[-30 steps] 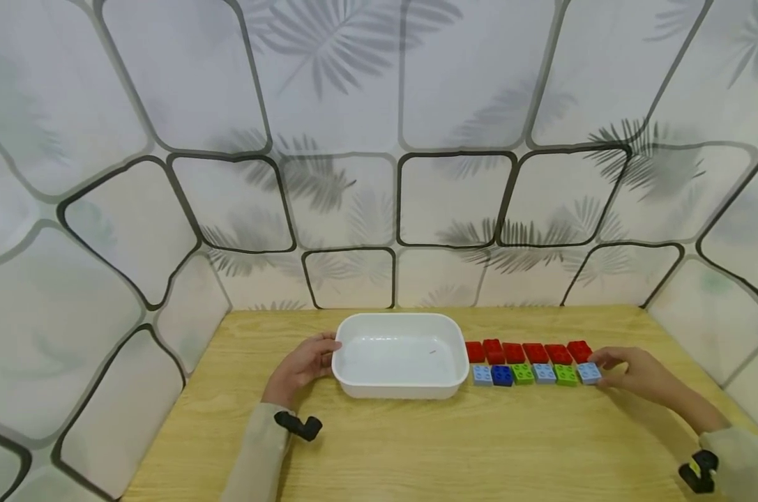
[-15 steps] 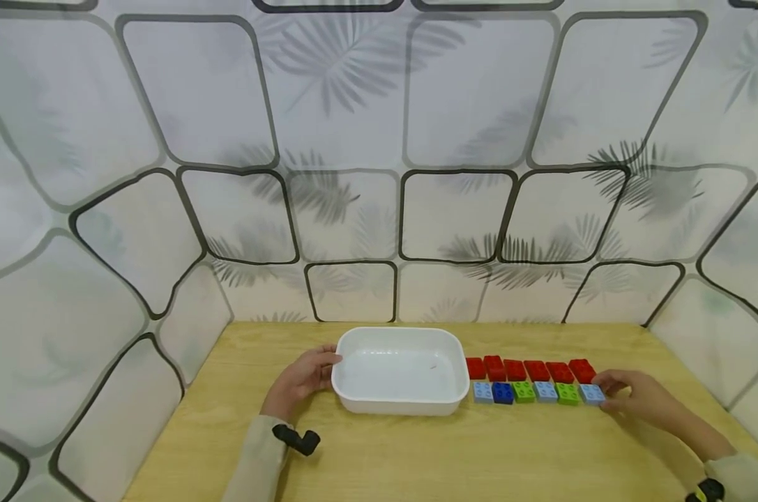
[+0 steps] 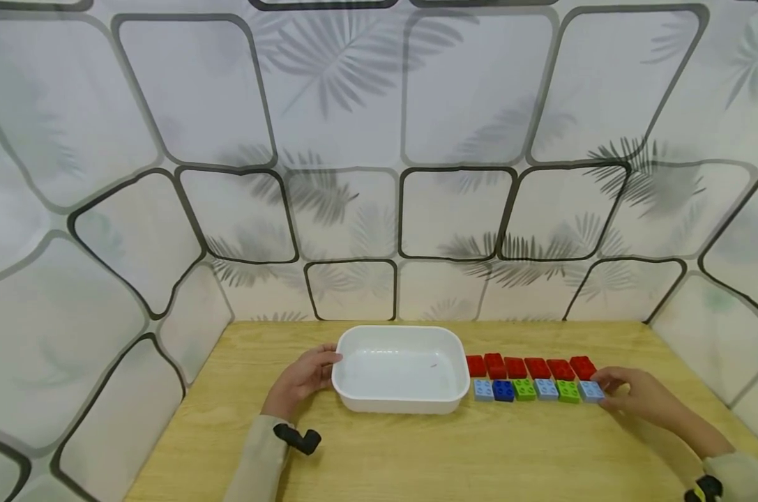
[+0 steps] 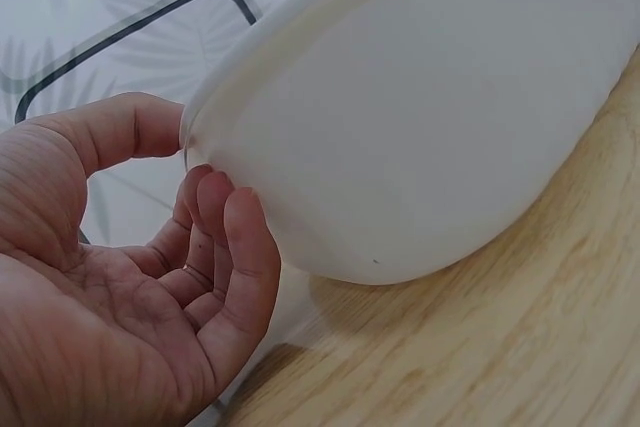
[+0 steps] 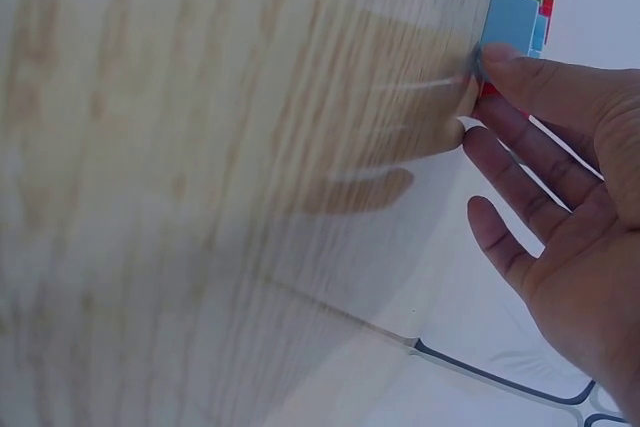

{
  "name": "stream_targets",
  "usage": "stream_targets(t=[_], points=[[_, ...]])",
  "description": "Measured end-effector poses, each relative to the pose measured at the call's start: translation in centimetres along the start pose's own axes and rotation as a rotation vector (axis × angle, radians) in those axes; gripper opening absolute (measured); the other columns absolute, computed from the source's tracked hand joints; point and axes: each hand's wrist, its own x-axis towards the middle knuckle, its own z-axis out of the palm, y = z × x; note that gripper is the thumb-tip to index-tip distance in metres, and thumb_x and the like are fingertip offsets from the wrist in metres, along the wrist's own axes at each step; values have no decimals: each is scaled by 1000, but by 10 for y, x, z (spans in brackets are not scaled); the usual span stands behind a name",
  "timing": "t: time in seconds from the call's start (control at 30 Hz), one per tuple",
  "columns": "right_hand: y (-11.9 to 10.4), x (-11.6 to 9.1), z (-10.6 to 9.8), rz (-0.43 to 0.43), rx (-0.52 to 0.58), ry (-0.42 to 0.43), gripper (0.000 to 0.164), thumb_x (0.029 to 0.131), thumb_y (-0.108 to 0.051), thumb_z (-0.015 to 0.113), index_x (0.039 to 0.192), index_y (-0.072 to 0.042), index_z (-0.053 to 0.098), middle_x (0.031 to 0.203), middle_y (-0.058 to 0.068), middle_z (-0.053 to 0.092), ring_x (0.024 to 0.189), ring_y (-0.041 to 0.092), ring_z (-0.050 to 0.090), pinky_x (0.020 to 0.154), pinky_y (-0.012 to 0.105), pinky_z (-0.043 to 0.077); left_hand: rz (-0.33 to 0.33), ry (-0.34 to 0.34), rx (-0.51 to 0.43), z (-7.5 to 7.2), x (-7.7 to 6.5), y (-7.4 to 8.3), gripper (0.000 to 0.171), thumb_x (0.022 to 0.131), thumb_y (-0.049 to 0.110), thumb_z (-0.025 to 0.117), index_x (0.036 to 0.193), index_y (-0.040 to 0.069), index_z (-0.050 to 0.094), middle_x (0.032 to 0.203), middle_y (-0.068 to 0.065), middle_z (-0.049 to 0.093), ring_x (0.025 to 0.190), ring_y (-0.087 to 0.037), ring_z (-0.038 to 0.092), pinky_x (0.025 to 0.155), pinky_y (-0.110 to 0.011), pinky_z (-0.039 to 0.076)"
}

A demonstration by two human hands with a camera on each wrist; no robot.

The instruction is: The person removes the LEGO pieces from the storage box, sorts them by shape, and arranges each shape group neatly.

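Observation:
My left hand (image 3: pixel 303 380) holds the left end of a white plastic basin (image 3: pixel 400 404), a finger at its rim and the other fingertips against the outer wall in the left wrist view. At the right end of the front row of toy bricks, my right hand (image 3: pixel 642 396) pinches a light blue toy brick (image 3: pixel 590 391) from its right side. In the right wrist view the thumb lies on that brick's side (image 5: pixel 510 22). Beside it sits a green brick (image 3: pixel 568 391). A red brick (image 3: pixel 583 367) stands right behind it.
More bricks run leftward in the front row, including a dark blue brick (image 3: pixel 503 390). Several red bricks, such as the middle red brick (image 3: pixel 537 367), form a back row reaching the basin's right side. A patterned wall (image 3: pixel 454 209) borders the wooden table (image 3: pixel 429 460).
The head view has tilted up. The light blue brick under my right hand has shifted slightly left, closer to the green one. My left hand stays at the basin.

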Motion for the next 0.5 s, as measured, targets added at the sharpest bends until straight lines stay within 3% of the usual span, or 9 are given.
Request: stream_targets(t=[0.27,0.5], points=[[-1,-2,-1,-1,-5,7,33,80,-17,85,108,-6,71,99,3,72,81,-3,58,69,24,50,-3,-5,14,2,1,3,35,103,15,55,135,2,50,104,5,65,88,-8,64,75,-25,55],[-2,-3,2,-4,-5,20,34,80,-19,85,109,-6,71,102,5,72,83,0,60,71,25,51,-6,-2,4,2,0,2,24,103,13,54,126,7,53,100,6,66,85,-7,65,73,-24,55]])
